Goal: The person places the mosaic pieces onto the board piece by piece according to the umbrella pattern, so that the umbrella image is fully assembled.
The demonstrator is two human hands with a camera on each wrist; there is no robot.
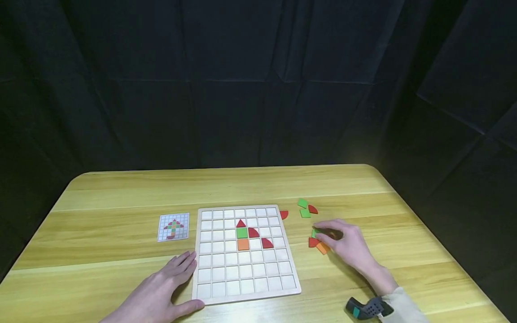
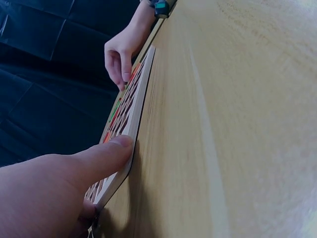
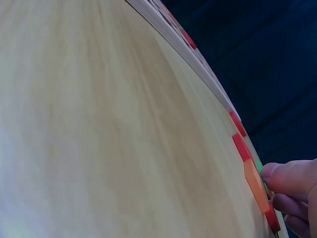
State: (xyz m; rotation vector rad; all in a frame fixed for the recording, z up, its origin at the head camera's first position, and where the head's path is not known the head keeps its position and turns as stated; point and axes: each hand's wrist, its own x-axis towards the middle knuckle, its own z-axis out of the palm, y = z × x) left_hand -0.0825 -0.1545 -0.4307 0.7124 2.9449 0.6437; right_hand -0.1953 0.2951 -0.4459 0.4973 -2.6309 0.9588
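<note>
A white gridded board (image 1: 232, 272) in a pale wooden frame lies on the table. My left hand (image 1: 161, 287) rests at its near-left corner, thumb on the near edge and fingers stretched along the left edge. On the grid lie a red triangle (image 1: 241, 223), a green square (image 1: 242, 233), an orange square (image 1: 243, 244) and two red quarter-circles (image 1: 267, 243). Right of the board, my right hand (image 1: 349, 244) pinches a green piece (image 3: 260, 167) between thumb and fingertips. Beside that piece are a red piece (image 1: 313, 242) and orange pieces (image 1: 322, 248); the hand partly hides this group.
A pattern card (image 1: 173, 227) with a coloured figure lies left of the board. Green squares (image 1: 303, 203) and a red quarter-circle (image 1: 313, 209) sit beyond the right hand. Another red piece (image 1: 284, 215) touches the board's right edge. Dark cloth (image 1: 226, 121) hangs behind the table.
</note>
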